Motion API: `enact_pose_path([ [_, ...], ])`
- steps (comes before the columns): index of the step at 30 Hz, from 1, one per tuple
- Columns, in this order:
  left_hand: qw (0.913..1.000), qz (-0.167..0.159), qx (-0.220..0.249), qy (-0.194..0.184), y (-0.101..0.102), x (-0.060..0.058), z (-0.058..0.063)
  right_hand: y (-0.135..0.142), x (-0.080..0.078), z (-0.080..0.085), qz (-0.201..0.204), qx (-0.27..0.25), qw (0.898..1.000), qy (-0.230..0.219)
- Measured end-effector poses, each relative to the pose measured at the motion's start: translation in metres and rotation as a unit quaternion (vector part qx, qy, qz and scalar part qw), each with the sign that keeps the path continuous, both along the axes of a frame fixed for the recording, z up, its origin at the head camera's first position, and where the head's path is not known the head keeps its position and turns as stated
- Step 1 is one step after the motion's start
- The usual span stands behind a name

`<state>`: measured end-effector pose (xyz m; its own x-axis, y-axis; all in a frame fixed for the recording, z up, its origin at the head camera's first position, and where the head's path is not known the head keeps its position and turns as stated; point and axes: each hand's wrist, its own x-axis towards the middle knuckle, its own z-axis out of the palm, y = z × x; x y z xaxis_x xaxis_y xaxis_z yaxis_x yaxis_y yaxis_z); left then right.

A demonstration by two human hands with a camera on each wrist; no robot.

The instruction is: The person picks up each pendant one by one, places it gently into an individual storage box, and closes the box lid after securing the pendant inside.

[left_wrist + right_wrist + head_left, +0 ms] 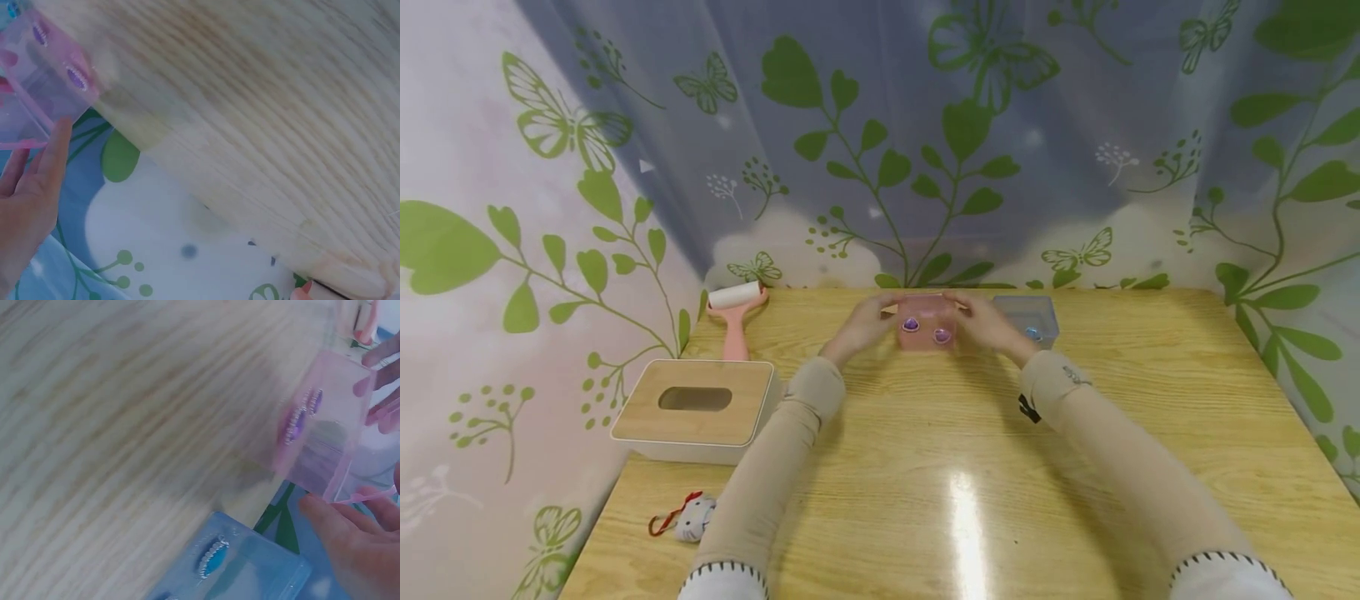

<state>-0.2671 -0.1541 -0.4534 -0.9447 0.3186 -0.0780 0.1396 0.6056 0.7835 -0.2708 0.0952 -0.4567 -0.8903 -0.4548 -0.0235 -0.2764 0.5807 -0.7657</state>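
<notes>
A see-through pink plastic box (927,325) with purple gems on its front stands at the far edge of the table, between my hands. My left hand (867,327) holds its left side, thumb (57,140) in front and the other fingers behind the rim. On the opposite side my right hand (992,325) pinches the rim, seen close up with the thumb (322,515) against the pink wall. Just right of the pink box is a similar see-through blue box (1026,317) with blue gems, partly behind my right wrist.
On the left sits a tissue box (692,400) with a wooden lid, and behind it a pink-handled lint roller (736,312). A small white cat charm (694,518) with a red loop lies by my left forearm. A patterned curtain (880,150) hangs behind the table (895,483).
</notes>
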Motion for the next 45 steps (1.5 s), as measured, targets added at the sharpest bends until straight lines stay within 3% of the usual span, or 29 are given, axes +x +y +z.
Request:
enact_pose_path([
  [13, 0.9998, -0.016, -0.004, 0.015, 0.004, 0.006, -0.005, -0.002, 0.011, -0.012, -0.007, 0.034, 0.999, 0.028],
  [27, 0.9959, -0.009, -0.061, 0.066, 0.007, 0.009, -0.016, -0.007, 0.018, -0.020, -0.030, 0.078, 0.993, 0.080],
  [31, 0.9882, 0.003, -0.118, 0.097, 0.011, 0.010, -0.014, -0.011, 0.017, -0.020, -0.035, 0.091, 0.989, 0.110],
  [35, 0.9787, 0.003, -0.170, 0.115, 0.014, 0.009, -0.011, -0.012, 0.013, -0.020, -0.035, 0.088, 0.990, 0.104],
  [41, 0.9872, 0.011, -0.139, 0.078, 0.009, 0.012, -0.005, -0.013, 0.013, -0.019, -0.025, 0.076, 0.993, 0.091],
  [45, 0.9838, 0.008, -0.137, 0.115, 0.008, 0.016, 0.010, -0.008, 0.019, -0.008, -0.030, 0.046, 0.995, 0.089],
])
